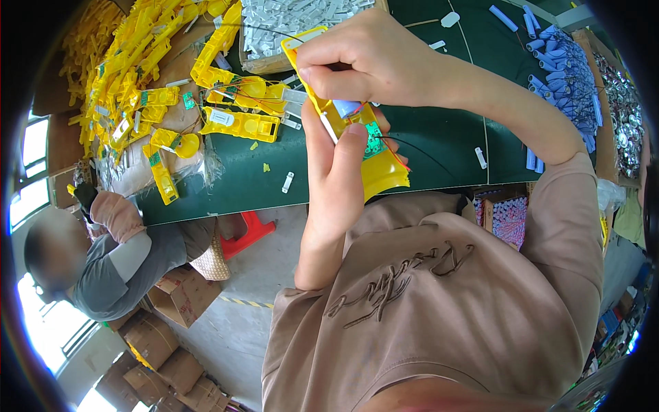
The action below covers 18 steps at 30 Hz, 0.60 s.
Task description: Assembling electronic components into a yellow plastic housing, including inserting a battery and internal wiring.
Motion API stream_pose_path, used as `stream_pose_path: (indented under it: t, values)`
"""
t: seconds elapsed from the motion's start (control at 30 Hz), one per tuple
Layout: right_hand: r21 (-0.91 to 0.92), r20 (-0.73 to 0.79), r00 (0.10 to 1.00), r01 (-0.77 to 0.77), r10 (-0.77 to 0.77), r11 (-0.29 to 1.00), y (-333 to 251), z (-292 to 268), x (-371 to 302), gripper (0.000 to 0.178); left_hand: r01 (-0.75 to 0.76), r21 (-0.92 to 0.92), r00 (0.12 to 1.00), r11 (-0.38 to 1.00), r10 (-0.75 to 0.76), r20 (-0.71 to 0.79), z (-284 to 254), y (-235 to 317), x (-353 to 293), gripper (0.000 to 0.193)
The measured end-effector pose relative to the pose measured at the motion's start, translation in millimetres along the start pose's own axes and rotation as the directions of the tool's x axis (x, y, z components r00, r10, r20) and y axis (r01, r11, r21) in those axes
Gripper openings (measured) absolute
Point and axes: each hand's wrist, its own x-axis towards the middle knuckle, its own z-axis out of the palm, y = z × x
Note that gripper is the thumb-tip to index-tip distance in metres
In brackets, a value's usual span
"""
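Observation:
My left hand [336, 161] is closed around a long yellow plastic housing [386, 172], its thumb pressing near the middle. Inside the housing lie a blue cylindrical battery [346, 108] and a green circuit board [373, 140] with red and black wires. Bent over the upper end of the same housing is my right hand [360, 62], thumb and fingers closed on it. Whether those fingertips also pinch a wire or small part is hidden. One black wire trails from the board to the right over the table.
Yellow housings [241, 125] with boards and wires are heaped on the green table [425, 154] at left. A box of white plastic parts [302, 24] stands at the back. Wired blue batteries [563, 82] and shiny round parts [621, 113] lie right. Another person [123, 257] sits at left.

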Motion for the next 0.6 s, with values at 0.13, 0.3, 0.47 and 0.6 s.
stream_pose_path:
  t: [0.13, 0.3, 0.47, 0.6]
  values:
    - [0.017, -0.024, 1.0, 0.013, -0.013, 1.0, -0.1, 0.8, 0.8, 0.017, -0.003, 0.029, 1.0, 1.0, 0.003, 0.0, 0.1, 0.1, -2.4, 0.037]
    - [0.043, -0.041, 0.999, 0.036, -0.035, 0.998, -3.1, 2.2, -0.3, 0.017, -0.016, 0.006, 1.0, 1.0, 0.016, -0.023, 3.2, 0.2, -4.6, 0.036]
    - [0.06, 0.025, 1.0, -0.004, 0.003, 0.998, -0.7, -3.2, 2.2, 0.015, -0.02, -0.006, 1.0, 1.0, 0.02, -0.021, 3.4, 1.4, -7.2, 0.037]
    - [0.197, -0.024, 0.997, 0.073, -0.07, 0.978, -4.4, -3.6, 1.5, 0.014, 0.0, -0.064, 1.0, 0.998, -0.002, -0.03, 3.6, 2.3, -8.0, 0.039]
